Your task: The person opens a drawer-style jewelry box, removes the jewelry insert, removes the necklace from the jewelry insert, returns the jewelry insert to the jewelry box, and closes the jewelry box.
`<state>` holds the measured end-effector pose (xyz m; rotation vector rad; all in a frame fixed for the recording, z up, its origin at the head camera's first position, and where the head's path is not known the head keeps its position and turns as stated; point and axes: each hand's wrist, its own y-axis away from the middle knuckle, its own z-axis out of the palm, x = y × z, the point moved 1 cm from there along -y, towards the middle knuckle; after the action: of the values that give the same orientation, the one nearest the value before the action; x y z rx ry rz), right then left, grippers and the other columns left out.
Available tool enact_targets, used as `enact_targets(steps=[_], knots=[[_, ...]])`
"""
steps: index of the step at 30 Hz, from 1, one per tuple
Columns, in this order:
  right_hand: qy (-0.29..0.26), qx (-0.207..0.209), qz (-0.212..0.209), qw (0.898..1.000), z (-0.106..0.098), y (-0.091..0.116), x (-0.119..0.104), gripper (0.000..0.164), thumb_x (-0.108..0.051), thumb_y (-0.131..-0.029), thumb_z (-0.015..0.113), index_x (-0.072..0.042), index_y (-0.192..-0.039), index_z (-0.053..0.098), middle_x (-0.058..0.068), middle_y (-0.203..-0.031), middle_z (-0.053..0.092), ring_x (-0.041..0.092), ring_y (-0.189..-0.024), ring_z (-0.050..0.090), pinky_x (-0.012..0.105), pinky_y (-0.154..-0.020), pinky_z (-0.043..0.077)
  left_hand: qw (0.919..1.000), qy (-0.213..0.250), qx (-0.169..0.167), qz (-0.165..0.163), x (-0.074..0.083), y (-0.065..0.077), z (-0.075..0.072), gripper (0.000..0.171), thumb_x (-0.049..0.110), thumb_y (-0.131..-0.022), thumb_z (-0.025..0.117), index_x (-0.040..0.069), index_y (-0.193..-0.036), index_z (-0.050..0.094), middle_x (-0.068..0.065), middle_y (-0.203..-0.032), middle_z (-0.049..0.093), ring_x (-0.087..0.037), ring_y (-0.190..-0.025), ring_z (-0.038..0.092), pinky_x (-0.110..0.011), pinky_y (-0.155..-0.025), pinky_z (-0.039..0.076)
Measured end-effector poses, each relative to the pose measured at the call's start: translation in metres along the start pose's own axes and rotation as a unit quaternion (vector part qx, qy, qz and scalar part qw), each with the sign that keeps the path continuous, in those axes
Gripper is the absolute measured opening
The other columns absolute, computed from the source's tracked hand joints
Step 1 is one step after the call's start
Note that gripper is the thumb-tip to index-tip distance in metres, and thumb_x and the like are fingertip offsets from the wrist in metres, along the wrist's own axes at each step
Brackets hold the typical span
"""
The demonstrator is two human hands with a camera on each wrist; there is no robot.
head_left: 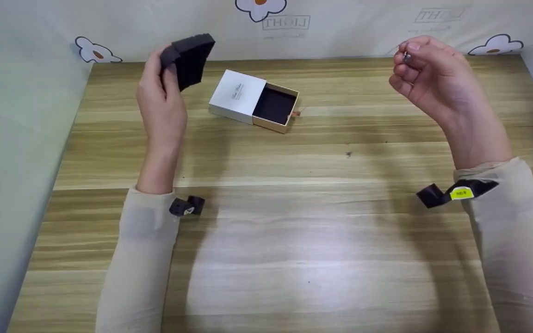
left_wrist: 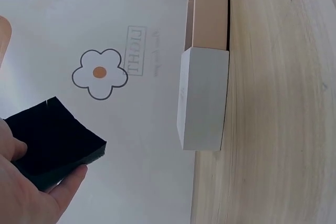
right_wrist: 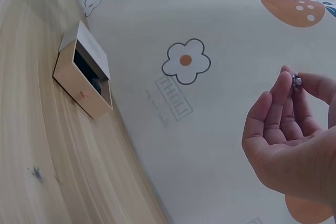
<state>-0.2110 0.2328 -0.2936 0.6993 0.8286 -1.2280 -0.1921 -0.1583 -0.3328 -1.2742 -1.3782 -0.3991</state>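
My left hand [head_left: 162, 108] grips a square black foam pad [head_left: 193, 62] at one edge, thumb on its face, raised at the back left. In the left wrist view the foam insert [left_wrist: 58, 137] tilts over the palm. My right hand [head_left: 442, 85], raised at the back right, pinches a small silver piece of jewellery [right_wrist: 297, 81] with a pearl-like bead between thumb and fingertips. Between the hands a white sliding gift box [head_left: 236, 97] sits on the table, its cream drawer [head_left: 269, 126] partly pulled out to the right, dark inside, with an orange ribbon tab [head_left: 296, 114].
The wooden table [head_left: 294, 222] meets a pale backdrop [head_left: 350, 27] with printed flowers close behind the box. A small dark scrap [head_left: 348, 154] lies on the wood, right of the box. Black straps [head_left: 433, 196] hang from the sleeve cuffs.
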Motion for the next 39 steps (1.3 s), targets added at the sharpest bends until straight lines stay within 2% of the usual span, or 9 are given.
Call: enact_targets(steps=[7,14,17,21,27,30,39], knots=[[-0.002,0.001,0.008,1.000,-0.006,-0.001,-0.003,0.022,0.003,-0.099,0.051,0.002,-0.083,0.067,0.010,-0.077,0.069,0.017,-0.066,0.062,0.027,-0.066,0.051,0.9999,0.013,0.009,0.006,-0.002,0.000,-0.004,0.027,0.004,-0.103,0.045,-0.002,-0.123,0.062,-0.012,-0.117,0.069,-0.014,-0.109,0.062,-0.024,-0.095,0.047],[-0.007,0.002,0.005,1.000,-0.019,-0.002,-0.011,0.020,0.003,-0.099,0.052,0.005,-0.085,0.067,0.013,-0.080,0.069,0.019,-0.067,0.063,0.029,-0.066,0.051,0.9997,0.024,0.008,0.004,-0.004,0.000,-0.004,0.028,0.003,-0.103,0.044,-0.001,-0.125,0.061,-0.012,-0.118,0.068,-0.013,-0.109,0.061,-0.027,-0.095,0.049],[-0.052,0.001,0.021,0.998,-0.030,-0.006,-0.016,0.019,0.004,-0.099,0.051,0.009,-0.089,0.066,0.017,-0.082,0.070,0.024,-0.068,0.063,0.032,-0.066,0.052,0.9996,0.028,0.007,0.002,-0.004,0.000,-0.004,0.028,0.003,-0.103,0.044,-0.001,-0.125,0.061,-0.012,-0.119,0.067,-0.013,-0.110,0.061,-0.028,-0.095,0.049],[-0.084,0.013,0.027,0.996,-0.045,-0.011,-0.024,0.017,0.005,-0.100,0.049,0.011,-0.093,0.064,0.021,-0.085,0.069,0.028,-0.070,0.063,0.035,-0.066,0.053,0.9994,0.033,0.006,0.001,-0.005,0.000,-0.004,0.028,0.003,-0.103,0.043,-0.001,-0.125,0.061,-0.011,-0.119,0.067,-0.013,-0.110,0.061,-0.028,-0.095,0.050],[-0.048,0.031,0.005,0.998,-0.056,-0.017,-0.032,0.015,0.005,-0.099,0.051,0.010,-0.096,0.064,0.019,-0.090,0.068,0.026,-0.072,0.063,0.034,-0.068,0.053,0.9991,0.037,-0.004,-0.020,-0.005,-0.002,-0.004,0.029,0.005,-0.104,0.043,0.003,-0.125,0.061,-0.011,-0.121,0.066,-0.013,-0.111,0.060,-0.027,-0.097,0.048],[-0.050,0.037,0.007,0.998,-0.059,-0.021,-0.037,0.015,0.006,-0.099,0.051,0.011,-0.097,0.064,0.019,-0.091,0.068,0.027,-0.071,0.063,0.035,-0.067,0.053,0.9989,0.039,-0.009,-0.025,-0.003,-0.002,-0.003,0.028,0.006,-0.104,0.043,0.003,-0.125,0.061,-0.011,-0.121,0.066,-0.012,-0.111,0.060,-0.027,-0.097,0.048],[-0.049,0.078,0.010,0.996,-0.070,-0.032,-0.052,0.013,0.006,-0.098,0.052,0.011,-0.102,0.064,0.020,-0.092,0.069,0.028,-0.071,0.061,0.035,-0.065,0.053,0.9993,0.038,-0.005,0.004,-0.002,-0.003,-0.001,0.026,0.004,-0.103,0.044,-0.001,-0.122,0.062,-0.012,-0.116,0.068,-0.013,-0.109,0.061,-0.028,-0.094,0.050]])
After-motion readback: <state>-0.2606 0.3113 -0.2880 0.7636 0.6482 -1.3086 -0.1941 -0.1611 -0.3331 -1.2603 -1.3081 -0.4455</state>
